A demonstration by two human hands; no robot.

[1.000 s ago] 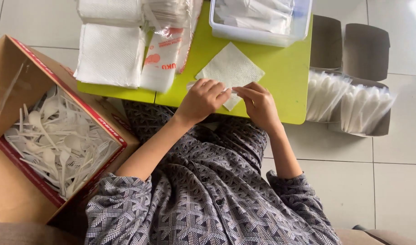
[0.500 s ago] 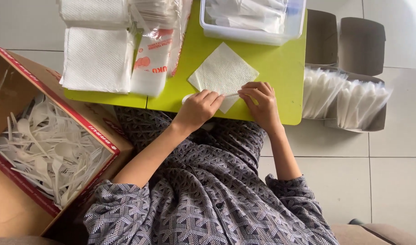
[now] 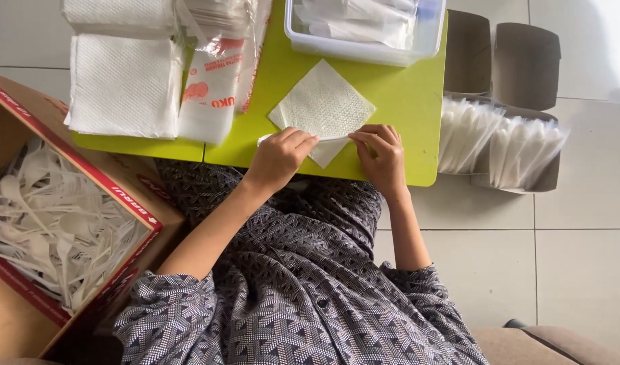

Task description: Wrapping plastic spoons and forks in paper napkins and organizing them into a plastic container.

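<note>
A white napkin [image 3: 321,108] lies flat on the green table [image 3: 404,101], turned like a diamond. Its low corner is close to the table's near edge. Both hands sit at that corner. The left hand [image 3: 279,159] has its fingers bent together and pinching the napkin's low left side. The right hand [image 3: 382,157] has its fingers bent together too, pinching the low right side. Something thin and white lies under the fingers; what it is cannot be told.

The tub [image 3: 364,27] stands just behind the napkin. A napkin stack [image 3: 124,84] and a plastic pack [image 3: 212,94] fill the left of the table. Bare green shows to the right of the napkin. A spoon box [image 3: 46,216] stands off the left edge, and a wrapped box [image 3: 499,145] stands off the right edge.
</note>
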